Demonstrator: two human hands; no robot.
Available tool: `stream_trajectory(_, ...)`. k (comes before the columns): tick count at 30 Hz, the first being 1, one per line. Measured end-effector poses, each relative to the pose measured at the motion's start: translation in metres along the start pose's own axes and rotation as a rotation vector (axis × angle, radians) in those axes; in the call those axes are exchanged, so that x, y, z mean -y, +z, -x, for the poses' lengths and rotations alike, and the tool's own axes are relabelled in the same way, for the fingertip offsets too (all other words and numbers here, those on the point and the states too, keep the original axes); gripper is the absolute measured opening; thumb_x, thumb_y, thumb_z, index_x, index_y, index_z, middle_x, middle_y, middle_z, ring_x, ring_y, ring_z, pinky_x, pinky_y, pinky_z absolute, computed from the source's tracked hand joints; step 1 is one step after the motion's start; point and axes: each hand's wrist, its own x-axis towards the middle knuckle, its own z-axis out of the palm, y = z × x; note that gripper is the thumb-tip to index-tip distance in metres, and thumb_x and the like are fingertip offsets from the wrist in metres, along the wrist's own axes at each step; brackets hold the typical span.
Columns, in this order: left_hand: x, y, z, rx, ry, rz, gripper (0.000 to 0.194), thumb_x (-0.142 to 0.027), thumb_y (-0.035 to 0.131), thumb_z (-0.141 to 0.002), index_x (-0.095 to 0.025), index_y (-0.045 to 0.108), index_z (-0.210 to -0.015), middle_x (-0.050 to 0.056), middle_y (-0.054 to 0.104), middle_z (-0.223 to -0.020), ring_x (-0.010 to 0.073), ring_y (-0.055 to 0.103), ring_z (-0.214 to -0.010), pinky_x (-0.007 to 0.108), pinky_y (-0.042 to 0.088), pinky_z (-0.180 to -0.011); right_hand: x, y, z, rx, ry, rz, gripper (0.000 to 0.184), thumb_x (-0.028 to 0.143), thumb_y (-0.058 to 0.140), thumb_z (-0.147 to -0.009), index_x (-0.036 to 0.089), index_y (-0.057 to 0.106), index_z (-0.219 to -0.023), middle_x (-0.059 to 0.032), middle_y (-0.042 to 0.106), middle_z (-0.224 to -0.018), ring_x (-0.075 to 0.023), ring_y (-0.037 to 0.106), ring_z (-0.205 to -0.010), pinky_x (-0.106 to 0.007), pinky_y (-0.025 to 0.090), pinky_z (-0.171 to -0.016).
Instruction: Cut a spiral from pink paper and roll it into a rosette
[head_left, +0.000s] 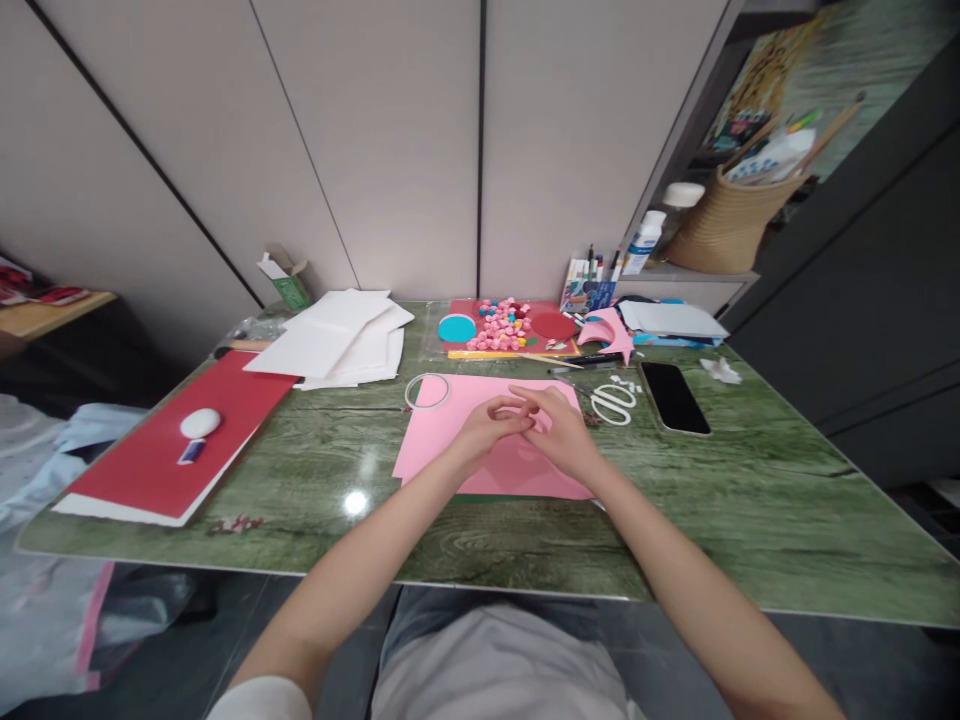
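Note:
My left hand [489, 428] and my right hand [561, 430] meet above a pink sheet of paper [431, 450]. The fingers of both are bent and pressed together at the tips; anything between them is hidden or too small to make out. By the sheet's upper left corner lies a thin white ring [408, 391], partly over the paper. White-handled scissors [613, 403] rest just right of the sheet. Behind it are small pink crumpled balls [501, 328] mixed with a few other colours, a blue disc [457, 329] and a red disc [553, 325].
A black phone [675, 397] and a pink paper offcut [611, 333] lie on the right. White sheets [337, 335] and a red sheet [255, 400], bearing a white oval object [200, 424], lie left. A pen box [589, 290] stands at the back against the cabinet.

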Motion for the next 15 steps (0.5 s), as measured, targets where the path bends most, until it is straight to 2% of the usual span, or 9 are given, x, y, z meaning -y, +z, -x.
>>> stream_trajectory(7, -0.0005, -0.0058, -0.0016, -0.103, -0.042, 0.070, 0.036, -0.019, 0.072, -0.057, -0.014, 0.059, -0.090, 0.004, 0.065, -0.073, 0.0110, 0.058, -0.069, 0.024, 0.039, -0.068, -0.0002, -0.0072, -0.0010, 0.001, 0.023, -0.023, 0.054, 0.014, 0.055, -0.074, 0.030, 0.042, -0.125, -0.0003, 0.063, -0.094, -0.0196, 0.051, -0.096, -0.038, 0.037, -0.087)
stream_trajectory(15, -0.0020, -0.0053, -0.0024, -0.098, -0.008, 0.043, 0.036, -0.021, 0.072, -0.057, -0.013, 0.059, -0.089, 0.005, 0.065, -0.078, 0.0120, 0.058, -0.071, 0.027, 0.040, -0.072, -0.0017, -0.0040, -0.0007, 0.122, 0.012, -0.040, 0.051, 0.017, 0.048, -0.080, 0.031, 0.038, -0.128, -0.0030, 0.058, -0.110, -0.0189, 0.051, -0.099, -0.038, 0.038, -0.087)
